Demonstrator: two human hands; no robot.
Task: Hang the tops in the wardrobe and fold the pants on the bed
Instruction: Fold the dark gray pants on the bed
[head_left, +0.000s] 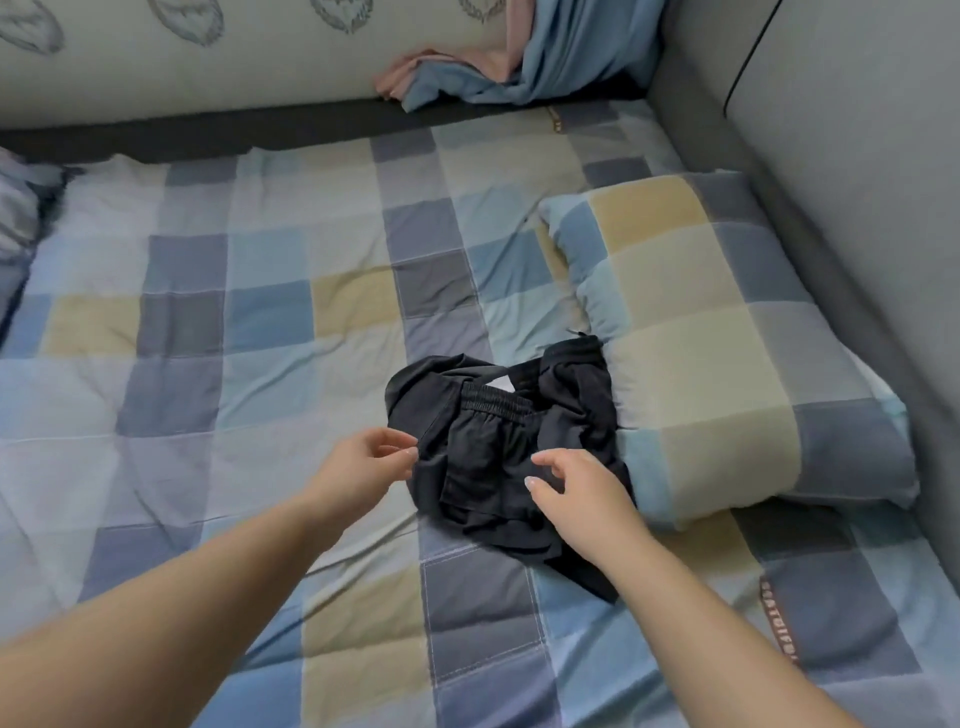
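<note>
From the head view, a crumpled pair of dark pants sits just right of the frame's centre on the checked bed, its right edge bunched against the matching pillow. The left hand is at the left edge of the cloth, thumb and fingers closing together on what looks like the side seam; a light pinch, as far as can be told. The right hand hovers low over the lower right of the heap, fingers curled and spread, touching or nearly touching the fabric but not clearly gripping anything. This is thin, soft, light material, so it will flop and fold on itself rather than hold a shape; no weight to fight, but no stiffness to help either. The gathered elastic waistband shows near the top of the pile, and that looks like the firmest place to take hold, one hand at each end, to shake it flat. Up at the top of the frame, pink and blue clothes lie draped against the headboard.
</note>
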